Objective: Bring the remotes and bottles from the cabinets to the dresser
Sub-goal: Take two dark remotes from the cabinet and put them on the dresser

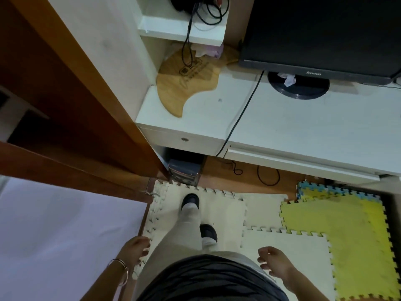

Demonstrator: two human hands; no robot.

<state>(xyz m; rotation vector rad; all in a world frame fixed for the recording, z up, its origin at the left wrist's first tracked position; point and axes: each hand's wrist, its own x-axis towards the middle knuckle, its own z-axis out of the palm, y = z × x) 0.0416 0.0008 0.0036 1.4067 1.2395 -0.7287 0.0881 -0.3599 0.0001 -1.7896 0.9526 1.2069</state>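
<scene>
The left hand (135, 249) and the right hand (274, 262) hang with loosely curled fingers and hold nothing, above the floor mats (271, 242), near the front edge of the white table (282, 118). I cannot tell where the remotes and bottles are.

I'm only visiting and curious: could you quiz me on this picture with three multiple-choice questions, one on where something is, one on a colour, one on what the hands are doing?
1. Where does the wooden board lie?
A. on the white desk, left of the monitor
B. on a chair
C. in a basket

2. What colour is the large foam mat at the right?
A. red
B. yellow
C. black

3. What do the left hand and right hand hold?
A. a bottle each
B. one remote
C. nothing

Answers:
1 A: the board rests on the desk top beside the monitor.
2 B: the mat is plainly yellow.
3 C: both hands hang loosely curled and empty.
</scene>
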